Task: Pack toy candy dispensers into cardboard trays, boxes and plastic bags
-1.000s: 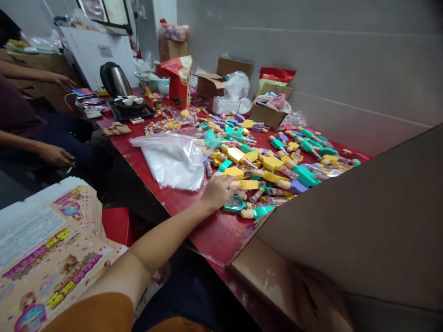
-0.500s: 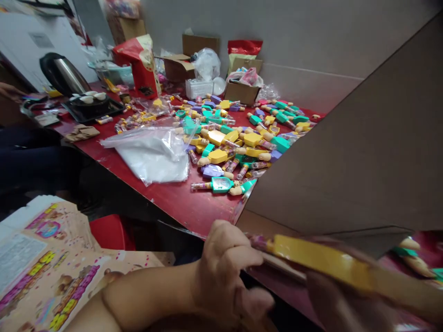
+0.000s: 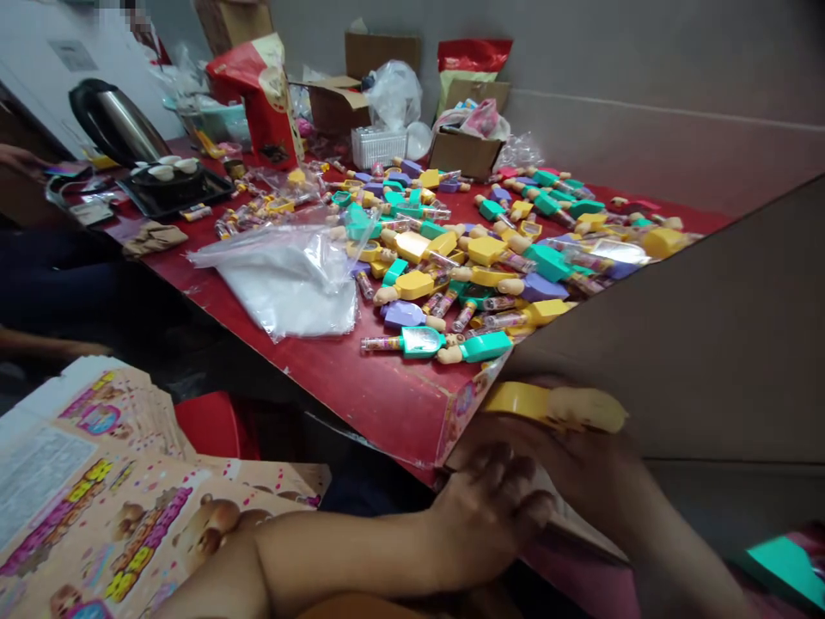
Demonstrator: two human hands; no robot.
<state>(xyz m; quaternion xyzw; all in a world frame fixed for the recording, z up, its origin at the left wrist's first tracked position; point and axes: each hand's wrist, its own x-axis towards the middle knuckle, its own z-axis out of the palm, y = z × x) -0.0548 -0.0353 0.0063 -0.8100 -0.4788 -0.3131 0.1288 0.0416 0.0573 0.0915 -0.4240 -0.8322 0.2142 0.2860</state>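
My left hand (image 3: 493,511) is at the lower middle, its fingers curled over the near edge of a brown cardboard box (image 3: 676,344) with a printed outer side. Just beyond it, my right hand (image 3: 547,443) reaches in from the lower right. It grips a yellow toy (image 3: 519,400) with a beige bear-shaped end, lying along the hand's upper side; some of its fingers are hidden by my left hand. Green, yellow and purple toys of this kind (image 3: 486,250), many with clear candy tubes, lie piled on the red table (image 3: 361,391) beyond the box.
Clear plastic bags (image 3: 290,288) lie left of the pile. Behind stand a kettle (image 3: 132,120), a tray of cups (image 3: 174,193), a red pouch (image 3: 261,112) and small cartons (image 3: 467,153). Flat printed cartons (image 3: 212,533) are at lower left, beside a red stool (image 3: 216,425). Another person's hand (image 3: 19,159) shows at far left.
My right hand has moved the yellow toy left and away from me, over the box. My left hand has shifted slightly right and down. More of the pile is visible.
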